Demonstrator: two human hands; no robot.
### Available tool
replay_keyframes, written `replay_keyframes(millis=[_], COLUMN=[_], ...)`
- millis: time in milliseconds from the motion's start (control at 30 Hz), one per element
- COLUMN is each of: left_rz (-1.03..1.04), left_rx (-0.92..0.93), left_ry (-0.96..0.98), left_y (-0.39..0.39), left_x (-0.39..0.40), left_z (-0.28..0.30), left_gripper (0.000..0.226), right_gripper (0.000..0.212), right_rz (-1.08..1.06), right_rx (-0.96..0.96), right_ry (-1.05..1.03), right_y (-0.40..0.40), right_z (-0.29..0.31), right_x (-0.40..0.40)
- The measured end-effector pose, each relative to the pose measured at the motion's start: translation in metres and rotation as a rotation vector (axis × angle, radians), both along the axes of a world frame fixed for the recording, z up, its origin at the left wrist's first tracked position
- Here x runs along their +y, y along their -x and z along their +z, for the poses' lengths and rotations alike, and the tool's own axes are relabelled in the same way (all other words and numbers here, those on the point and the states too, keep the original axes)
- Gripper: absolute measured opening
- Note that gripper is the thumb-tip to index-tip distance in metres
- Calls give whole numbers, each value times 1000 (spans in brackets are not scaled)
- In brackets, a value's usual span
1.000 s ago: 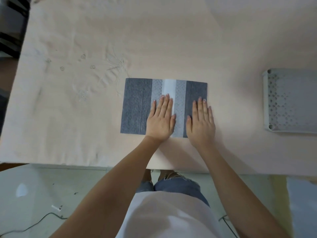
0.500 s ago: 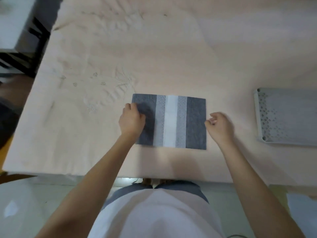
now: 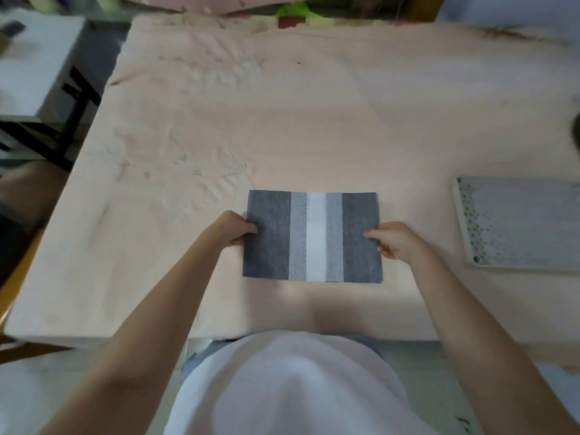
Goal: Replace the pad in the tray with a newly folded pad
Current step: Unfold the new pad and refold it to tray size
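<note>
A folded pad (image 3: 314, 237), dark grey at both sides with lighter grey bands and a white stripe down the middle, lies near the table's front edge. My left hand (image 3: 233, 230) pinches its left edge, thumb on top. My right hand (image 3: 394, 241) pinches its right edge the same way. The grey perforated tray (image 3: 521, 224) sits flat on the table to the right, apart from the pad and both hands; its right part is cut off by the frame.
The table (image 3: 314, 120) is covered with a pale pink cloth showing faint embroidery left of the pad. A dark-framed stand with a white top (image 3: 47, 89) is off the table's left side. Pink and green items sit past the far edge.
Both hands went from pressing flat on the pad's middle to its two side edges, where they now pinch it. The camera has tilted up, showing more of the table.
</note>
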State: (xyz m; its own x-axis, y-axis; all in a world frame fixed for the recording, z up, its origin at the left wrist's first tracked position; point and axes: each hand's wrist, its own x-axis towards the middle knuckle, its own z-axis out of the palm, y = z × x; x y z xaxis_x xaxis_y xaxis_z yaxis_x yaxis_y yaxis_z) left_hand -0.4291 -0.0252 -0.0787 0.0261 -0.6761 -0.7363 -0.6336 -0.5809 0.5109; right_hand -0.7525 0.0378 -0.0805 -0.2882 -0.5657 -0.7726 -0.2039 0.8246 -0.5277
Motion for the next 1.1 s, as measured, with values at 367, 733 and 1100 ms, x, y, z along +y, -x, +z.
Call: replay_keyframes(millis=[367,733,1100], left_rz=[75,208,290], left_rx=[169,654,544], left_ry=[58,190,141], left_y=[-23,-59,-68], left_x=[-5,-22,15], left_z=[19,46,-10], left_gripper=[9,37,37], right_gripper=[17,36,32], right_rz=[-39,-357,-258], right_rx=[-86,-479,-123], right_ry=[223,629,453], right_y=[-12,-30,-60], right_z=[22,54,-18], right_x=[3,-14,23])
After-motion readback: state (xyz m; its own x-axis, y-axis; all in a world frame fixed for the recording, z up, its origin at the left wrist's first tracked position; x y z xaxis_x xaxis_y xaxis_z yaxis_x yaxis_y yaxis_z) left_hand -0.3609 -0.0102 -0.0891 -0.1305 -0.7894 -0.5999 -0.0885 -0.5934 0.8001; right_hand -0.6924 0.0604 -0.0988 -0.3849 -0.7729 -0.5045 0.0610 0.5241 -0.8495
